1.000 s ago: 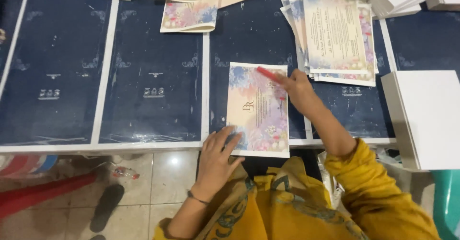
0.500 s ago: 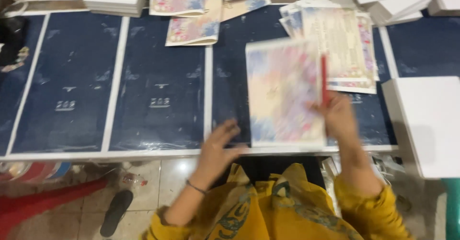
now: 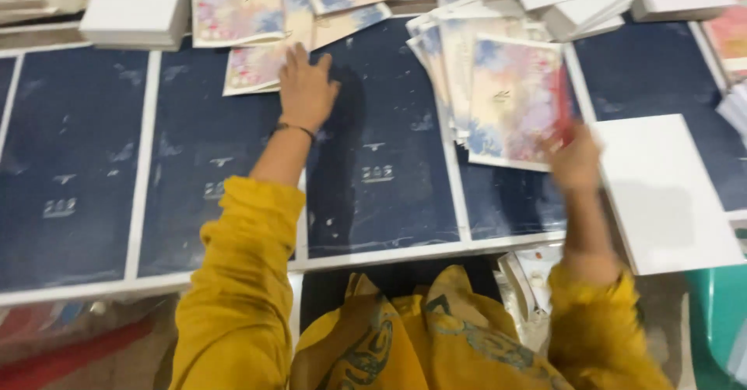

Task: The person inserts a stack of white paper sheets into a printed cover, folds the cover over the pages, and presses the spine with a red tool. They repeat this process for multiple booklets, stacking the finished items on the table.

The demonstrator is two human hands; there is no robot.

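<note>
Head view: right hand (image 3: 576, 159) pinches floral card (image 3: 517, 98) at its lower right corner; looks light, thin, bendy. Left hand (image 3: 306, 86) flat, fingers spread, on dark sheet (image 3: 381, 164).

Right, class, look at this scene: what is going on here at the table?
A person in yellow sleeves works over large dark blue printed sheets laid side by side. The left hand reaches forward, flat on a loose floral card at the far side. The right hand, blurred, holds a red stick-like tool at the edge of a floral card topping a fanned pile. A white board lies at the right.
</note>
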